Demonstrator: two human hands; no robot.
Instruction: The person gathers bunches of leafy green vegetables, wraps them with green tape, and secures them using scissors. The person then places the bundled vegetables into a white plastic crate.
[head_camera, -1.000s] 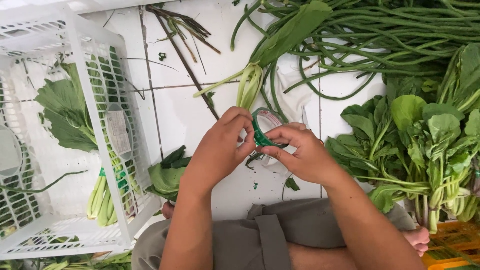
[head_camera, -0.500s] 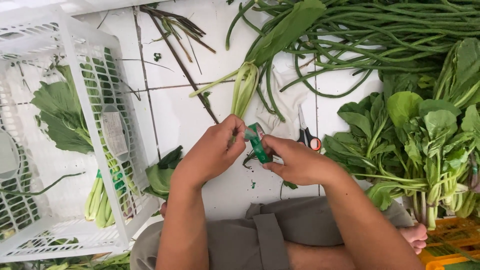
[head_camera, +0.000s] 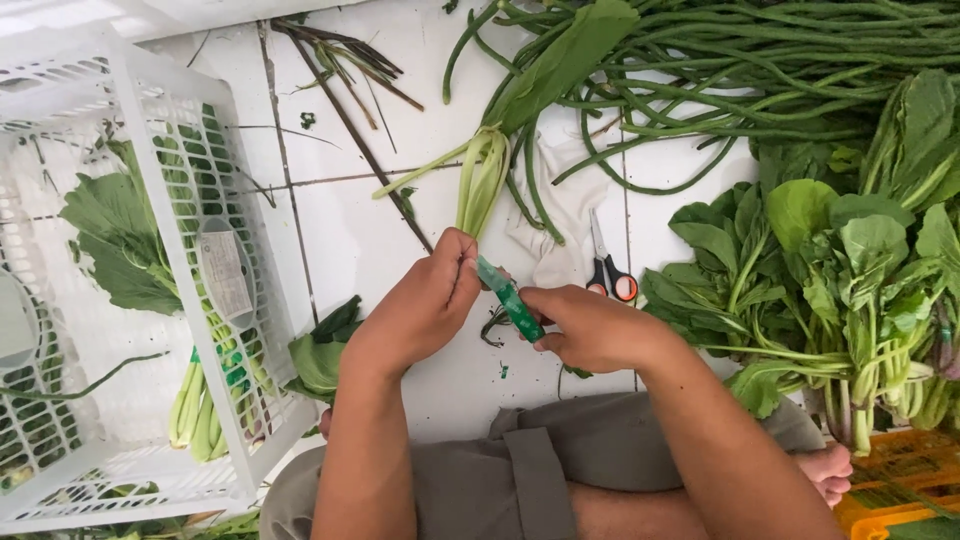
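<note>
Green tape runs taut between the 2 hands, stretched on a slant just below the stem ends of a leafy bunch that lies on the white tiled floor. The left hand pinches the upper end of the tape at its fingertips, right at the base of the stems, which looks like a way to anchor that end against the bunch. The right hand is closed round the lower end, thumb on top, pulling it away so the strip stays tight; whether a roll sits inside the fist I cannot tell. Both hands work close over the lap, where the grip is easiest to see and control.

Scissors with red-and-black handles lie just beside the right hand on a pale cloth, within easy reach. Loose greens are heaped at the right, long beans beyond them. At the left stands a white crate holding 1 or 2 bunches, their stems already banded in green.
</note>
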